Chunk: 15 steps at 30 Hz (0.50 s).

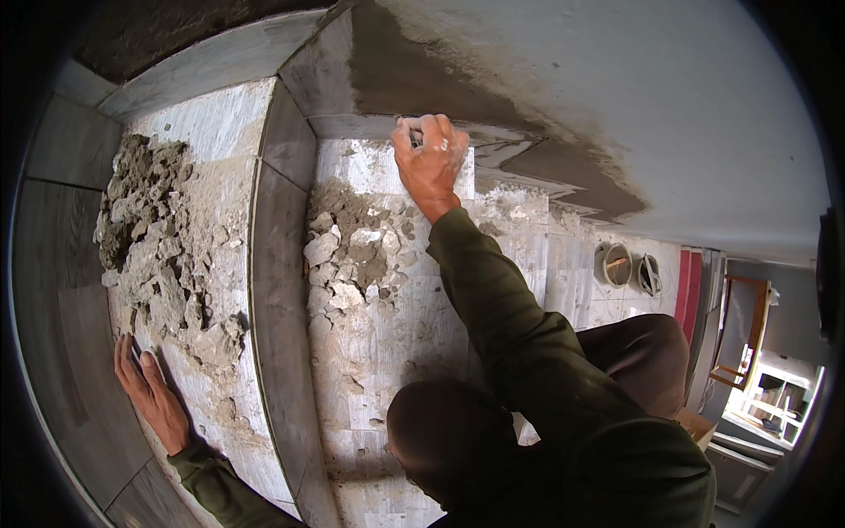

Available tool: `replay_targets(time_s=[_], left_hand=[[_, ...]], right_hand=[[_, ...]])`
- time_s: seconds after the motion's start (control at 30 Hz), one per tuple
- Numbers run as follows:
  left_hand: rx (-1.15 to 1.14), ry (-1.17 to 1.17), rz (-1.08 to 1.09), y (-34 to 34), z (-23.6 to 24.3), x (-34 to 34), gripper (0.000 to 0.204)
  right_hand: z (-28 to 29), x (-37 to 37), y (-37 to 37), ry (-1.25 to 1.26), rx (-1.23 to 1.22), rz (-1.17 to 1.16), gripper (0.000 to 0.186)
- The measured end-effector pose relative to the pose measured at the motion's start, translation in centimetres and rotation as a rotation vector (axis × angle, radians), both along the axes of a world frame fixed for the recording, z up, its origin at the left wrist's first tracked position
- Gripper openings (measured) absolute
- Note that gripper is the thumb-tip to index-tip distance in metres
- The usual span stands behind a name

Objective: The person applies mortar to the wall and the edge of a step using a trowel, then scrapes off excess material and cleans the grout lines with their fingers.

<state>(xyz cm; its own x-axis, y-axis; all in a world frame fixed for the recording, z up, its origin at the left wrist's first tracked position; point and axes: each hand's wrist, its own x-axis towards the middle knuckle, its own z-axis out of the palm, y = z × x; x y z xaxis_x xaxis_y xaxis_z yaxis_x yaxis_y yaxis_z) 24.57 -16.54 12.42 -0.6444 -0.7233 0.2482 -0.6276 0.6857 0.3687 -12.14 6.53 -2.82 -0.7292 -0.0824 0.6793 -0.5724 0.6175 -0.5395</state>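
My right hand [431, 163], dusted with white, is closed against the grey skirting tile [348, 126] at the foot of the wall. Its curled fingers seem to pinch a small thing, mostly hidden, whose kind I cannot make out. My left hand [154, 405] rests with fingers stretched out on the upper step, beside the grey riser tile [84, 352]. Just beyond its fingertips lies a heap of broken mortar [167, 255]. Damp grey mortar [422, 66] covers the lower wall above my right hand.
More mortar chunks [343, 273] lie on the lower step, left of my right forearm. A tiled step edge [282, 290] separates the two treads. Two buckets [615, 266] stand farther right by the wall, near a red strip [689, 290]. A wooden frame [738, 330] stands at the far right.
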Motion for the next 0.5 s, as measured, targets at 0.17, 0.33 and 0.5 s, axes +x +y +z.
replay_targets(time_s=[0.17,0.33,0.5], left_hand=[[0.005,0.01,-0.011,0.0,0.0,0.0,0.05],[0.007,0.01,-0.02,-0.1,0.0,0.1,0.05],[0.019,0.013,-0.001,0.1,0.0,0.0,0.05]], right_hand=[[0.1,-0.3,0.9,0.004,0.013,-0.003,0.014],[0.3,-0.3,1.4,-0.009,0.014,0.014,0.013],[0.3,-0.3,1.8,-0.013,0.019,-0.002,0.013]])
